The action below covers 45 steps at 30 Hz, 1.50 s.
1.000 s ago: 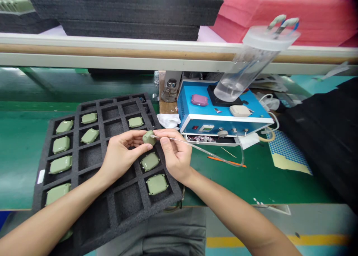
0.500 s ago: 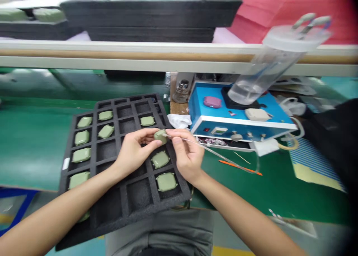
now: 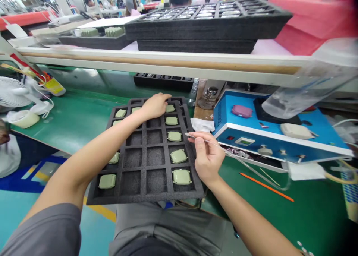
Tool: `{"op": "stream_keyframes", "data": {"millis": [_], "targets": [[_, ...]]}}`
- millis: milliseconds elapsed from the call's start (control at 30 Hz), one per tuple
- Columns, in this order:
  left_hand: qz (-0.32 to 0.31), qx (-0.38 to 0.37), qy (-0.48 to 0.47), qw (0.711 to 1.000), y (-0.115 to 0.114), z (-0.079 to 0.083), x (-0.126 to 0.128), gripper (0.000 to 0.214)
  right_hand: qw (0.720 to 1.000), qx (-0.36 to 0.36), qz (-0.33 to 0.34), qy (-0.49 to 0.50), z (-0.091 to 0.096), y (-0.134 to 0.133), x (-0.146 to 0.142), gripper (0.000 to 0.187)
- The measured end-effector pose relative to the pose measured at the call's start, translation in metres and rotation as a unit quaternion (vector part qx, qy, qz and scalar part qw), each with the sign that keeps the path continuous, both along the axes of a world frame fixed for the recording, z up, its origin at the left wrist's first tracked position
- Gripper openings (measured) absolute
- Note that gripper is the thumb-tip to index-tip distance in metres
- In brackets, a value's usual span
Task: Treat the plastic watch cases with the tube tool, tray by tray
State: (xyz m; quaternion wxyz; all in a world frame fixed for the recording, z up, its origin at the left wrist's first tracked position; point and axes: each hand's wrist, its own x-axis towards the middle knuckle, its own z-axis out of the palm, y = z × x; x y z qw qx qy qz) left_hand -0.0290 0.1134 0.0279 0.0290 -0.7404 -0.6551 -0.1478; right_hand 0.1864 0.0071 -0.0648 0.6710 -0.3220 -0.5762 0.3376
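My left hand [image 3: 157, 106] reaches over the far part of a black foam tray [image 3: 147, 195], its index finger stretched out and its other fingers partly hidden. Just by those fingers lies a pale green watch case [image 3: 169, 108] in a far compartment. More such green cases, like the near-right one [image 3: 181, 177], sit in the right column, and others lie on the left side, partly behind my forearm. My right hand [image 3: 208, 157] is closed in a pinch on a thin clear tube [image 3: 205, 139] with a whitish tip, held above the tray's right edge.
A blue control box [image 3: 251, 136] stands to the right, bearing a pink case [image 3: 242, 111] and a tilted clear cylinder [image 3: 291, 95]. An orange stick [image 3: 267, 187] lies on the green bench. A shelf rail [image 3: 167, 64] crosses behind the tray. A small fan [image 3: 13, 94] stands at left.
My left hand has let go of the green case it held by the tube tip and moved to the tray's far side. The tube remains in my right hand. The view has shifted left.
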Motion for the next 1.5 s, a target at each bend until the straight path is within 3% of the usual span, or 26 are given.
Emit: {"op": "stream_keyframes", "data": {"millis": [100,167,300,467,600,733,833,933,1000,1067,1167,1233,1367,1500], "targets": [[0.02,-0.023,0.04,0.999,-0.05,0.013,-0.037,0.043,1.0,-0.008,-0.006,-0.007,0.001,-0.001,0.001,0.02],[0.074,-0.064,0.066,0.993,-0.087,0.019,-0.06,0.033,1.0,-0.017,-0.005,-0.004,0.001,-0.003,0.001,0.019],[0.15,-0.128,0.067,0.978,-0.131,0.01,-0.082,0.031,0.999,-0.042,-0.001,0.01,0.002,-0.007,-0.001,0.02],[0.142,-0.098,0.022,0.985,-0.121,-0.011,-0.082,0.037,0.998,-0.059,-0.013,0.014,0.004,-0.01,-0.002,0.024],[0.139,-0.083,-0.033,0.986,-0.109,-0.017,-0.083,0.031,0.998,-0.053,-0.011,0.012,0.003,-0.01,-0.002,0.023],[0.149,-0.051,-0.075,0.985,-0.114,-0.019,-0.078,0.027,0.999,-0.047,-0.006,0.022,0.002,-0.009,-0.001,0.021],[0.111,0.007,-0.127,0.986,-0.12,-0.013,-0.065,0.029,0.999,-0.04,-0.005,0.02,0.002,-0.008,-0.001,0.019],[0.032,0.054,-0.209,0.976,-0.12,-0.007,-0.036,0.036,0.999,-0.036,-0.004,0.025,0.002,-0.008,-0.002,0.018],[-0.028,0.036,-0.294,0.955,-0.117,-0.009,-0.009,0.041,0.999,-0.023,-0.011,0.034,0.002,-0.008,-0.002,0.017],[-0.066,-0.01,-0.405,0.912,-0.114,-0.016,0.019,0.043,0.999,0.007,-0.024,0.037,0.002,-0.007,-0.002,0.015],[-0.056,-0.086,-0.535,0.839,-0.113,-0.03,0.049,0.035,0.998,0.049,-0.034,0.013,0.001,-0.004,0.0,0.015],[-0.041,-0.113,-0.578,0.807,-0.115,-0.038,0.057,0.031,0.998,0.052,-0.025,-0.011,0.0,-0.003,0.001,0.016],[-0.04,-0.121,-0.626,0.769,-0.117,-0.041,0.056,0.035,0.999,0.037,-0.014,-0.028,0.001,-0.002,0.001,0.016],[-0.034,-0.122,-0.631,0.765,-0.116,-0.04,0.055,0.037,0.999,0.043,-0.005,-0.024,0.003,-0.002,0.002,0.015]]}}
